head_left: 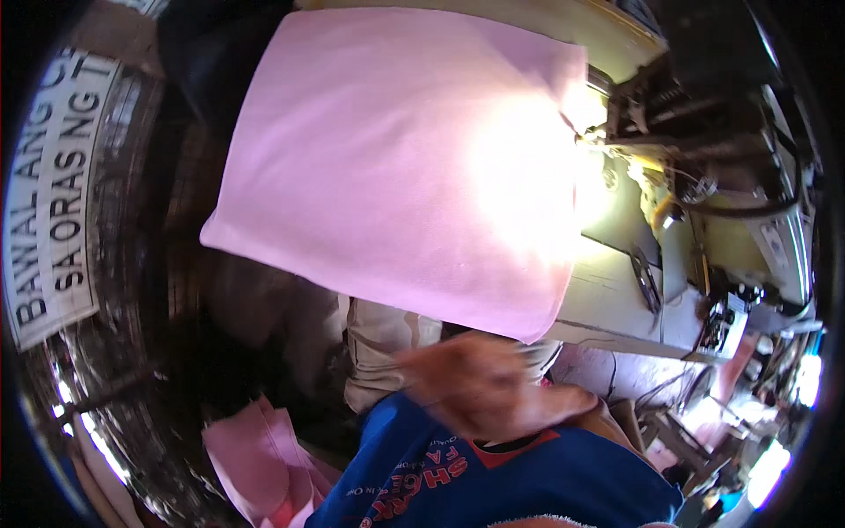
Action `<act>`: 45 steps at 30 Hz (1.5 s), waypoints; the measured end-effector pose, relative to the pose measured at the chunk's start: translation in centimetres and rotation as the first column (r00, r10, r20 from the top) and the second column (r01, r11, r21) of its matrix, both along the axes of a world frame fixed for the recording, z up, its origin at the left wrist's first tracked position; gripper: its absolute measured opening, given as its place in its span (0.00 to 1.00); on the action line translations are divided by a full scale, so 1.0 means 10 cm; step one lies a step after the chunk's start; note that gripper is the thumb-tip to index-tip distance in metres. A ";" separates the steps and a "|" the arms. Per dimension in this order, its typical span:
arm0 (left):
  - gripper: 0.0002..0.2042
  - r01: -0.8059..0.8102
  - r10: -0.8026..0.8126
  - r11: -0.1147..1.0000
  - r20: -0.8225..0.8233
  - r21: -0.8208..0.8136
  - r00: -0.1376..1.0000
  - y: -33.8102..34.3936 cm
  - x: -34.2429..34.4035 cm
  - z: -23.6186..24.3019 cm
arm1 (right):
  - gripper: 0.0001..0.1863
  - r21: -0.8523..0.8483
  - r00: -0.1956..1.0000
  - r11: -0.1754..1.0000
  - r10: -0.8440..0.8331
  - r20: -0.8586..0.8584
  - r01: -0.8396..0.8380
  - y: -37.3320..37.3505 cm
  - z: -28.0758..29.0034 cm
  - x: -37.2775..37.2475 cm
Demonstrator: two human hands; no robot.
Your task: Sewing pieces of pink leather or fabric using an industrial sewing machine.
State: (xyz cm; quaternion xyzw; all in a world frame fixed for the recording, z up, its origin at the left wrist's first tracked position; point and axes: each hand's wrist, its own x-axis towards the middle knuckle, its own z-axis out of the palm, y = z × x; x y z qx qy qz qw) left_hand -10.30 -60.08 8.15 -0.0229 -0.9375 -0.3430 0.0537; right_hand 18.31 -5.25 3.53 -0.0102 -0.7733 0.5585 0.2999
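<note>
hand [480,387]: one, blurred, grip unclear | pink cloth panel [396,150]: one | sewing machine [704,132]: one

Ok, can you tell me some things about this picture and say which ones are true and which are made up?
1. The big cloth spread out at the top is pink. True.
2. A sewing machine stands to the right of the big cloth. True.
3. The blurred hand is gripping a pair of scissors. False: no scissors show in it; it is blurred, just below the big cloth's lower edge.
4. The shirt at the bottom is green. False: it is blue, with red trim at the collar.
5. More pink fabric pieces lie at the lower left. True.
</note>
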 end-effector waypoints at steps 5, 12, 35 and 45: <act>0.18 0.034 -0.023 0.967 0.047 -0.254 0.999 0.79 -0.44 0.05 | 0.21 0.396 0.471 0.570 -0.820 0.325 0.720 0.79 0.08 0.36; 0.31 0.604 -0.828 0.460 -0.069 -0.651 0.556 4.47 -0.33 -0.73 | 0.20 0.522 0.439 0.553 -0.833 0.337 0.649 0.54 -0.24 0.28; 0.13 0.828 -0.790 -0.206 -0.410 -0.522 -0.455 6.08 1.13 -0.78 | 0.15 0.463 0.380 0.460 -0.888 0.260 0.758 0.04 -0.29 0.35; 0.14 0.867 -0.836 -0.224 -0.369 -0.445 -0.406 6.05 1.13 -0.80 | 0.25 0.739 0.382 0.402 -0.900 0.210 0.540 -0.05 -0.33 0.40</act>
